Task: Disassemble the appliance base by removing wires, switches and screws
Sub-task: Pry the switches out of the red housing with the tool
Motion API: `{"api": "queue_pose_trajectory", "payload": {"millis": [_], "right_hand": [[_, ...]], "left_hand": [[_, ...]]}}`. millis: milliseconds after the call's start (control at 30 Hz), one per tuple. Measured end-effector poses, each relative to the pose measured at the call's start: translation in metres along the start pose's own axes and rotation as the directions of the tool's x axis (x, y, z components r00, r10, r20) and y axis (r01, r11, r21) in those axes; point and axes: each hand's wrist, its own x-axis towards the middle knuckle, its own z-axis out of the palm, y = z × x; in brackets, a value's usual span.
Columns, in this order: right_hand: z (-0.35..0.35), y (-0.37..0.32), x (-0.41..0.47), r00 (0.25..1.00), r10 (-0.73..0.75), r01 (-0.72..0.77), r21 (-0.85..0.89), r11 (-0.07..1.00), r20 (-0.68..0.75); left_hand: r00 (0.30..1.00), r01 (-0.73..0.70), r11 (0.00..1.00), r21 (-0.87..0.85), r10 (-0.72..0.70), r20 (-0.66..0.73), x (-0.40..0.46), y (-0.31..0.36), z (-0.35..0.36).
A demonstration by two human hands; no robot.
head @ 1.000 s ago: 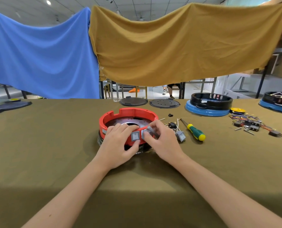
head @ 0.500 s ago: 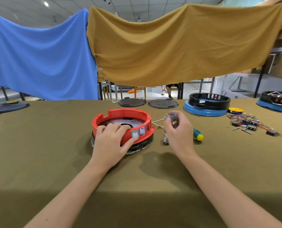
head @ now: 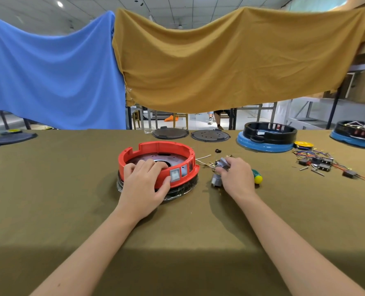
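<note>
left hand grips the red base rim at frame centre; right hand pinches a grey switch just right of it.

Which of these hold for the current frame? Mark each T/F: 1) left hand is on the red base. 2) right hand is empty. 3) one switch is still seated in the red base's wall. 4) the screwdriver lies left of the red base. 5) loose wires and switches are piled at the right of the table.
1) True: the left hand grips the rim of the red appliance base.
2) False: the right hand holds a grey switch.
3) True: a grey rocker switch sits in the wall.
4) False: the screwdriver lies right of it, behind the right hand.
5) True: pile of wires and switches.
</note>
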Motion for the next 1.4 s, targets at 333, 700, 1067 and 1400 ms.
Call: {"api": "queue_pose_trajectory", "payload": {"millis": [333,700,1067,1400], "right_hand": [[-0.005,-0.004,-0.004,0.996,-0.057,0.071,0.246,0.967,-0.062],[-0.012,-0.021,-0.021,0.977,-0.212,0.143,0.751,0.644,-0.004],[-0.015,-0.027,-0.034,0.919,-0.393,0.188,0.840,0.510,0.033],[-0.013,-0.030,-0.036,0.906,-0.424,0.275,0.777,0.566,-0.012]], "left_hand": [[1.000,0.010,1.000,0.000,-0.010,0.003,0.000,0.000,0.000],[1.000,-0.017,1.000,-0.014,0.017,0.006,0.001,0.000,0.000],[0.999,-0.031,0.976,-0.216,0.027,-0.020,0.001,-0.002,-0.001],[0.999,-0.046,0.981,-0.186,0.045,-0.013,0.001,-0.001,-0.001]]}}
